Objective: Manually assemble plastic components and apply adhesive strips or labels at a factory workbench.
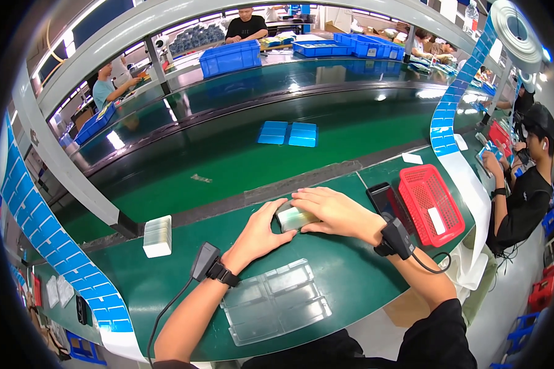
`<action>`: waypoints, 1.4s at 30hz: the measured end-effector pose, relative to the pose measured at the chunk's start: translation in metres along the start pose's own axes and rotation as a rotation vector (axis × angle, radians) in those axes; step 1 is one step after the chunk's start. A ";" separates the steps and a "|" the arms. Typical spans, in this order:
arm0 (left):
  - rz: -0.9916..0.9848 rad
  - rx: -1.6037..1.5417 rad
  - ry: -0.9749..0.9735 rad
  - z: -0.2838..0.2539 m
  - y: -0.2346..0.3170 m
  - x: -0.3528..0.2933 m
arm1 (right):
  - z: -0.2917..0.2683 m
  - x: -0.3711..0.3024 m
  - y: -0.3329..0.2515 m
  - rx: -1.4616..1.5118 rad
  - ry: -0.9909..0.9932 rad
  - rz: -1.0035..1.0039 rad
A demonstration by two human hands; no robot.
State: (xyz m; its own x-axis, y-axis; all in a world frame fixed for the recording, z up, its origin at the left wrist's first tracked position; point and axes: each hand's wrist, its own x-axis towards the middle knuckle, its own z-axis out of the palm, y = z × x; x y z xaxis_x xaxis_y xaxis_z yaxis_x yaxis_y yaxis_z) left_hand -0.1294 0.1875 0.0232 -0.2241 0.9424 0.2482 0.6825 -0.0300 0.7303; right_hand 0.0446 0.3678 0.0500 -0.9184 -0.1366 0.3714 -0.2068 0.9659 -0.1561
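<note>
Both hands on a small stack of clear flat pieces [295, 218] sitting on the green bench top [351, 270], just short of its far edge. Left hand [258, 232] half-curled, thumb and fingers pressed against the stack's left end; right hand [335, 212] lies flat across the top and right side, fingers extended toward the left, palm down. Stack is pinched between the two, not lifted. Each wrist carries a black strapped unit with a cable trailing off. Nearest the body: a clear moulded tray [274, 302] with rectangular pockets, lying flat just behind the left wrist, nothing in it that I can make out. Left of the hands, well apart: a white block of stacked pieces [157, 236] standing on the bench. Right of the right hand: a dark phone-like slab [383, 200], then touching it a red plastic basket [429, 203] with a white tag inside. Strip of blue labels on white backing [61, 258] runs down the left side, a second one [449, 117] hangs on the right. Beyond the bench: green conveyor belt [228, 166] with two blue flat packs [288, 133] side by side on it. Farther back, blue bins [230, 58] and other people seated at the line; another person [526, 184] sits close on the right.
</note>
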 end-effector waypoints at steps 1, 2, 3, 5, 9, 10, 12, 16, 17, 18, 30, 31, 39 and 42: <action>-0.004 0.003 0.012 0.001 -0.003 0.000 | -0.003 -0.001 -0.001 0.012 0.007 -0.004; -0.008 0.006 0.025 0.002 -0.004 0.000 | -0.005 -0.001 -0.001 0.012 0.004 -0.006; -0.010 0.005 0.026 0.002 -0.004 0.001 | -0.005 -0.002 0.000 0.077 0.027 0.002; -0.014 0.047 0.018 0.002 -0.005 0.002 | -0.006 -0.001 0.001 0.142 0.049 0.008; 0.027 0.058 0.037 0.006 -0.006 0.002 | -0.014 0.004 0.000 0.454 0.152 0.145; -0.007 0.035 0.002 0.006 -0.004 0.003 | -0.018 0.005 0.001 0.465 0.212 0.177; -0.043 0.013 -0.032 0.005 -0.003 0.003 | -0.027 0.006 0.001 0.464 0.296 0.198; -0.037 0.033 -0.003 0.001 -0.004 -0.003 | -0.046 -0.007 -0.009 0.452 0.133 0.225; -0.060 0.018 -0.028 -0.002 -0.004 -0.004 | -0.042 -0.014 -0.007 0.454 0.132 0.224; -0.057 0.015 -0.028 -0.004 -0.003 -0.003 | -0.040 -0.023 -0.006 0.371 0.120 0.174; -0.016 0.021 -0.080 -0.011 -0.007 0.001 | 0.014 -0.020 -0.013 0.040 0.235 0.208; -0.018 0.025 -0.077 -0.010 -0.007 0.001 | 0.014 -0.018 -0.013 0.020 0.313 0.170; 0.022 0.085 -0.039 0.000 -0.005 -0.003 | 0.021 -0.016 -0.018 0.375 0.121 0.278; -0.030 0.055 -0.052 0.008 0.000 0.000 | 0.036 -0.018 -0.008 0.725 0.108 0.383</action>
State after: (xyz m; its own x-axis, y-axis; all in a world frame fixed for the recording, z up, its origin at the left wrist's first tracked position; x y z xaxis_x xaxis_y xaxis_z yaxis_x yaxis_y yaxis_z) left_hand -0.1239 0.1898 0.0184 -0.2092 0.9588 0.1924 0.7139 0.0153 0.7001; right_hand 0.0505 0.3542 0.0118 -0.9398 0.2304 0.2524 -0.0864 0.5546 -0.8276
